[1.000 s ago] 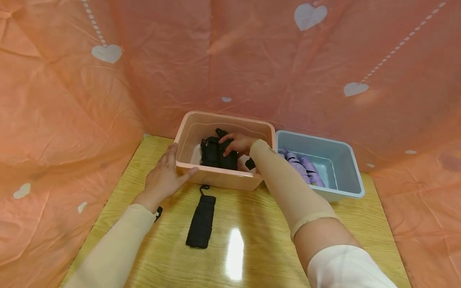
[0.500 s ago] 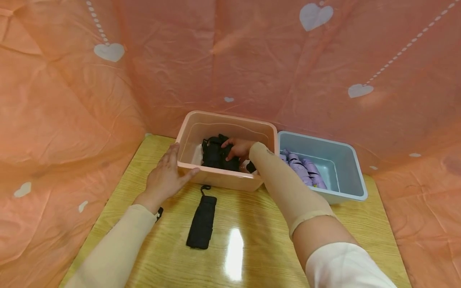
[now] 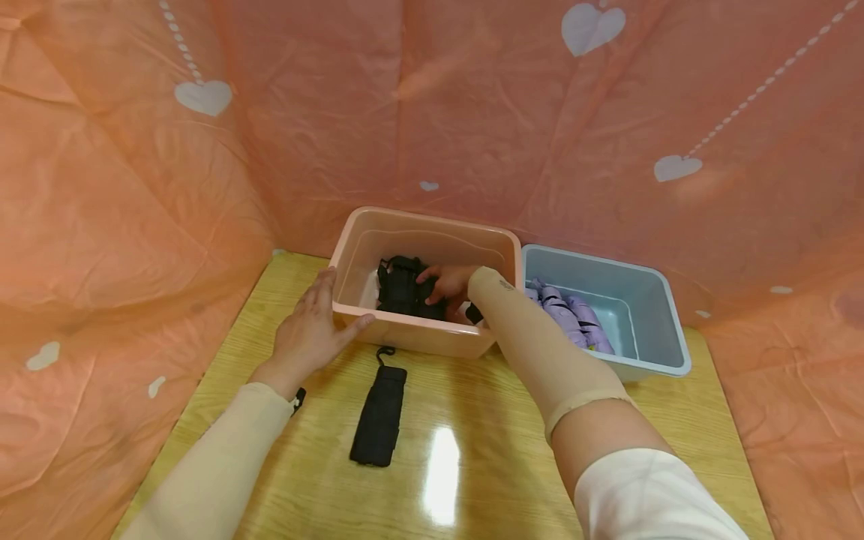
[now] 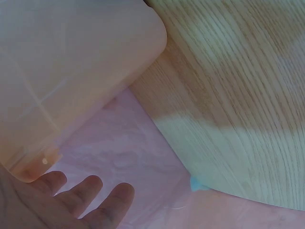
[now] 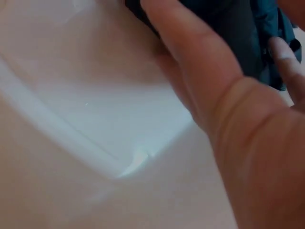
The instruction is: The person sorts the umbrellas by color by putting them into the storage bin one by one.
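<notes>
Inside the pink plastic bin, my right hand grips a black folded umbrella, with fingers on its top and sides. Another black folded umbrella lies right beside it on the left. In the right wrist view, the thumb and fingers bend around dark fabric. My left hand rests against the bin's front left corner, its fingers extended along the side and its thumb over the front. A further black folded umbrella with a wrist loop lies on the table in front of the bin.
A grey-blue bin stands to the right, touching or nearly touching the pink one, with several purple folded umbrellas inside. Both bins sit at the back of a wooden table. Orange sheeting with white hearts surrounds it.
My right hand has lowered the black umbrella deeper into the pink bin, and it now lies level beside its neighbour. The left hand stays in place.
</notes>
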`<state>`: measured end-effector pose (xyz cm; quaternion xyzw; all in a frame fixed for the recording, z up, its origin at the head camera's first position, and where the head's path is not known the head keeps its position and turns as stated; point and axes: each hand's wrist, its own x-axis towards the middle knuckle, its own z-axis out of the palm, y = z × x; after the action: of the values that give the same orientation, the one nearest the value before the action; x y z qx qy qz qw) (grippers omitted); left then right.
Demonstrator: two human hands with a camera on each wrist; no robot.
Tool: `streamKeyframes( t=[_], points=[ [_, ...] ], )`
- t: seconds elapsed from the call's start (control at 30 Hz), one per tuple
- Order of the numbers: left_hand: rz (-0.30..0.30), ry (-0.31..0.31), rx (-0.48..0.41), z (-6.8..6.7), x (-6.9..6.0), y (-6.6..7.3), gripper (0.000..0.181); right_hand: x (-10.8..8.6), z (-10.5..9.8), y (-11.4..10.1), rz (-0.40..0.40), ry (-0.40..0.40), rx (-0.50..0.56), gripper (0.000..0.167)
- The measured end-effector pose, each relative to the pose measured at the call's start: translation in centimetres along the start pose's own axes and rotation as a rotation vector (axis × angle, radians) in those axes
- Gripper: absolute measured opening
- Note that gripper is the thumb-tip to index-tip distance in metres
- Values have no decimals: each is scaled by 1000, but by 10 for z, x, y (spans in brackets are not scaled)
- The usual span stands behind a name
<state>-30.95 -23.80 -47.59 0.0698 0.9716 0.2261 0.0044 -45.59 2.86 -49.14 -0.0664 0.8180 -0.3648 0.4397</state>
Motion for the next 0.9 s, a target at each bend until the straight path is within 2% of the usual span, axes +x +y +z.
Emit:
streamKeyframes(
  t=[0.07, 0.17, 0.37, 0.53, 0.67, 0.73, 0.9],
  points=[
    [1, 2, -1, 1, 1, 0, 111, 6, -3, 4, 20, -9, 61, 60],
    [1, 0, -7, 2, 2, 0, 112, 7, -7, 5, 34, -26, 90, 61],
    [8, -17, -8, 2, 8, 1, 112, -11, -18, -4, 42, -55, 135, 60],
    [12, -32, 4, 2, 15, -3, 113, -31, -33, -16, -16, -58, 140, 61],
    [18, -28, 8, 2, 20, -9, 113, -65, -39, -37, -107, -45, 98, 58],
    [15, -36, 4, 2, 22, -13, 113, -86, -37, -48, -165, -8, 71, 56],
    [8, -48, -8, -2, 25, -18, 114, -148, -18, -56, -344, 87, 12, 56]
  ],
)
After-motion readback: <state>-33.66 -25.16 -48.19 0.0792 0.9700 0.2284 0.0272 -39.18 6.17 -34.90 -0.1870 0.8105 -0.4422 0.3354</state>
